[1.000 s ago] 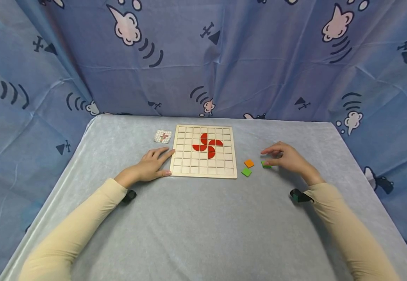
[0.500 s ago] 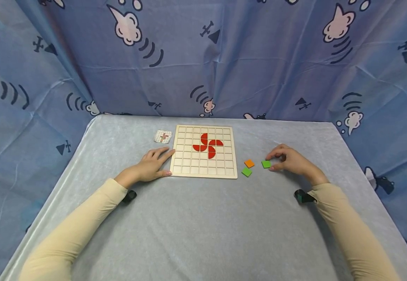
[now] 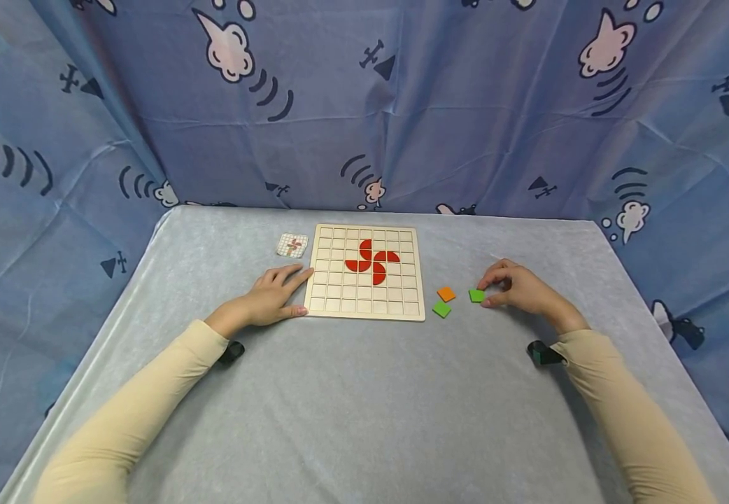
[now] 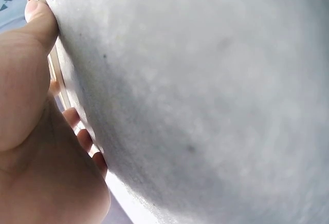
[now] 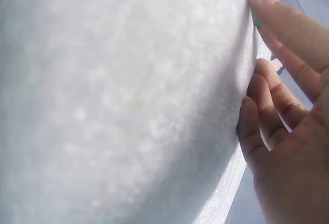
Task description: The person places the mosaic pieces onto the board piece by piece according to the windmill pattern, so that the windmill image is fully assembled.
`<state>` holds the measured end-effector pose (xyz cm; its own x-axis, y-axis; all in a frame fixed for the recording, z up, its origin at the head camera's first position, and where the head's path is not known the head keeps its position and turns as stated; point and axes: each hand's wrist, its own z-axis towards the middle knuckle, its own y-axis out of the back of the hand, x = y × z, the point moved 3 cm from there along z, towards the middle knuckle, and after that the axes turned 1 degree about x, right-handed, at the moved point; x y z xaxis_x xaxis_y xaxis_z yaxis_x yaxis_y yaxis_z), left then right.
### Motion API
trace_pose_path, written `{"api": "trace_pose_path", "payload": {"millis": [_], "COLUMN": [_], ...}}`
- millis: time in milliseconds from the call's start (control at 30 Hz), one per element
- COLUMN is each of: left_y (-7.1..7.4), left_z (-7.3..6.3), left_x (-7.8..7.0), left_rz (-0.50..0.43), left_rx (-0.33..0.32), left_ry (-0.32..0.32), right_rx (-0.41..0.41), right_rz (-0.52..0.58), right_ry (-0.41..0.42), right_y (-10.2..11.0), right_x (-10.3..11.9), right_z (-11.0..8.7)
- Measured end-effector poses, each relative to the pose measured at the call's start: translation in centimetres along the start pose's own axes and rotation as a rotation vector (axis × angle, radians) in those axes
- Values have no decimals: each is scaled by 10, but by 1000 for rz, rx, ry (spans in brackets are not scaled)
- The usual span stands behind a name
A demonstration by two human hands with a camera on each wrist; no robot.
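Observation:
A square wooden board (image 3: 333, 297) with a grid of cells lies flat, several red curved pieces (image 3: 387, 257) forming a pinwheel at its middle. My left hand (image 3: 266, 297) rests beside its left edge, fingers spread, with thumb and fingertip touching the board. To the right of the board, my right hand (image 3: 522, 288) pinches a green square tile (image 3: 476, 296) by its edges between thumb and index finger; the tile lies at table level. The right wrist view shows the green tile (image 5: 257, 18) only partly, behind the thumb.
An orange tile (image 3: 446, 294) and a second green tile (image 3: 442, 309) lie between the board and my right hand. A small pattern card (image 3: 292, 245) lies left of the board. A patterned blue curtain (image 3: 314, 105) hangs behind the grey-covered table (image 3: 364, 406).
My right hand has drawn back slightly to the right, and its thumb and index finger have come to the edges of the green tile. The left hand has stayed still.

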<state>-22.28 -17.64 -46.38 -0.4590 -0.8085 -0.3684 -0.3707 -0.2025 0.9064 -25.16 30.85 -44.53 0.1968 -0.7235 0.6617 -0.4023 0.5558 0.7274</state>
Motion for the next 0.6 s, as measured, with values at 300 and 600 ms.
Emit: {"api": "trace_pose_path", "payload": {"millis": [300, 600], "left_y": [-3, -2], "left_z": [1, 1], "left_x": [2, 2], "left_rz": [-11, -7], "left_rx": [13, 15], "left_ry": [13, 13], "right_rx": [-19, -115], "right_rz": [-22, -43], "right_ry": [-31, 50], "right_y": [1, -16], "right_x": [5, 35], "right_z": [3, 19]}}
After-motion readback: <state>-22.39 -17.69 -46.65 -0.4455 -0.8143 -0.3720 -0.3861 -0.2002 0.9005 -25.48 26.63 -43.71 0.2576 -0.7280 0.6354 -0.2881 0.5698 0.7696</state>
